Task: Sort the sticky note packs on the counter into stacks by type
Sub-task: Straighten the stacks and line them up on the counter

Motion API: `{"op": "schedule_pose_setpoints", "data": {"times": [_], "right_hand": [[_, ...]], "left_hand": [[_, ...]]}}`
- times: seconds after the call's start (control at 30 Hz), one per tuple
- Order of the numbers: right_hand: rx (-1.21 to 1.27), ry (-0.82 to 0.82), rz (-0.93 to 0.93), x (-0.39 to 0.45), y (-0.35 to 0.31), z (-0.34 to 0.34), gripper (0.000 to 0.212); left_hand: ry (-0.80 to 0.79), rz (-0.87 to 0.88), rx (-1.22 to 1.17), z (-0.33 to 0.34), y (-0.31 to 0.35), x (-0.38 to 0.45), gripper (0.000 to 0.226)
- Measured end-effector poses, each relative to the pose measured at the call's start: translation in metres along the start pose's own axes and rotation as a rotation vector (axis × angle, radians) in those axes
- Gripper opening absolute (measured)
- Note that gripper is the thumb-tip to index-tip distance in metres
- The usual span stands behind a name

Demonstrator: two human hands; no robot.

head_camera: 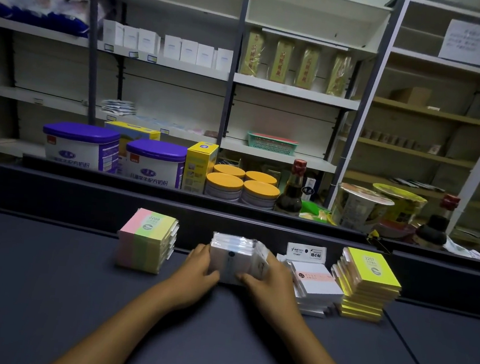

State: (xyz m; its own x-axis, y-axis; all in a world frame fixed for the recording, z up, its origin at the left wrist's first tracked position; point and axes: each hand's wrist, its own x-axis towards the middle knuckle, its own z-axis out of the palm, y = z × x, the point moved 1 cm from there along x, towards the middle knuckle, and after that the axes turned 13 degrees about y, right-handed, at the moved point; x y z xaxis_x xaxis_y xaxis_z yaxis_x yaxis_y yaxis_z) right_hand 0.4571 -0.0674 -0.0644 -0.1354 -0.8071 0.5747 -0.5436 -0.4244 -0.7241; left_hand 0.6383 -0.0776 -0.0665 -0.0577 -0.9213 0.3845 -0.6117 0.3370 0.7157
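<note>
Now I am pressing both hands against a block of clear-wrapped white packs (235, 257) in the middle of the dark, matte tabletop (43, 294). My left hand (201, 266) is closing its grip on the block's left side, and my right hand (267, 276) is clamping the crinkly, glossy right side. Left of it, a squared stack of pastel pink, green and yellow packs (146, 241) is standing apart. Right of it, flat white pads (315, 284) are lying in a loose, fanned pile, just beside a tall stack of bright yellow packs (367, 284).
</note>
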Motion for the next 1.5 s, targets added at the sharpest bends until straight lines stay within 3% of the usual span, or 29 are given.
{"op": "schedule_pose_setpoints", "data": {"times": [0.1,0.23,0.37,0.6,0.7,0.8,0.97,1.07,1.27,1.4,1.5], "right_hand": [[0.012,0.053,-0.011,0.003,0.001,-0.001,0.057],[-0.061,-0.048,0.01,-0.002,0.003,0.003,0.061],[0.03,-0.031,0.015,0.0,-0.002,-0.001,0.056],[0.147,-0.06,0.026,0.007,-0.015,-0.015,0.049],[0.159,-0.112,0.011,0.006,-0.02,-0.021,0.046],[0.223,-0.132,0.057,0.008,-0.023,-0.025,0.047],[0.591,-0.105,0.401,0.004,-0.021,-0.01,0.059],[0.562,-0.088,0.375,0.004,-0.019,-0.005,0.047],[0.22,-0.009,0.116,0.009,-0.009,-0.011,0.038],[-0.01,-0.064,0.038,0.001,0.001,0.001,0.033],[-0.053,-0.069,-0.002,-0.002,0.004,0.005,0.035]], "left_hand": [[0.045,0.013,-0.052,-0.002,0.004,0.002,0.044],[-0.086,-0.043,0.102,0.002,-0.004,-0.002,0.048],[-0.071,-0.041,-0.005,-0.003,-0.002,0.0,0.046],[0.145,0.014,-0.285,-0.027,0.011,0.005,0.078],[0.129,0.092,-0.269,-0.035,0.016,0.003,0.058],[0.139,0.046,-0.326,-0.037,0.017,0.002,0.042],[0.234,-0.134,-0.665,-0.027,0.016,0.002,0.04],[0.2,-0.181,-0.78,-0.024,0.014,0.004,0.044],[0.152,-0.024,-0.32,-0.015,0.007,0.006,0.044],[0.004,0.035,-0.002,-0.002,0.0,0.002,0.049],[-0.02,0.033,0.066,0.002,-0.003,0.001,0.048]]}}
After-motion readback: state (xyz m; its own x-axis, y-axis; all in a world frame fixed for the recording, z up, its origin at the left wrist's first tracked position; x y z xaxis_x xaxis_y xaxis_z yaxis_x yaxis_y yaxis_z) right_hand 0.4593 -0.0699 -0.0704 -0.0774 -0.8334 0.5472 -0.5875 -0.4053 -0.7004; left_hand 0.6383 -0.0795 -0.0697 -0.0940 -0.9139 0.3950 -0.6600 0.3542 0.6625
